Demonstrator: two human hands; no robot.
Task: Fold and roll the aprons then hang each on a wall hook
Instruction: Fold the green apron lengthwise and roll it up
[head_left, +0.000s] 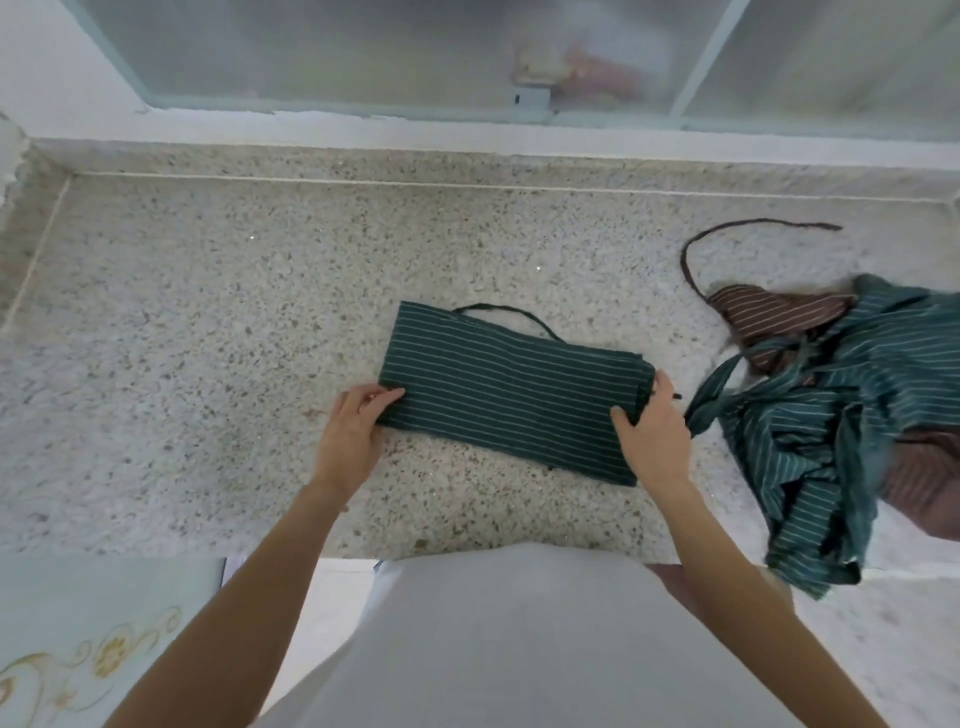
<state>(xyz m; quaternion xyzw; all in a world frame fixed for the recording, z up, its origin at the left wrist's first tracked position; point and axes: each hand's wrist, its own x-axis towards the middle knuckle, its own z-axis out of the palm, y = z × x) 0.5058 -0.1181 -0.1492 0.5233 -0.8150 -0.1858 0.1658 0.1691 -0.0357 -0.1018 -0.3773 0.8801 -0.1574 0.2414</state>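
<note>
Flat on the speckled stone desk (234, 322): folded dark green pinstriped apron (511, 392). Left grip (350, 428) pinching its left end, right grip (649, 431) curled round its right end. Beside: heaped green and maroon striped aprons (831, 405).

The person wears a plain pale grey garment (519, 649) over the torso, and both forearms are bare, unsleeved.

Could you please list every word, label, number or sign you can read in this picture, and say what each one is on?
None: no readable text shows.
The folded green striped apron carries only stripes.
The small tag on the window frame is too blurred to read.
The gold pattern on the surface at lower left is ornament, not lettering.
</note>
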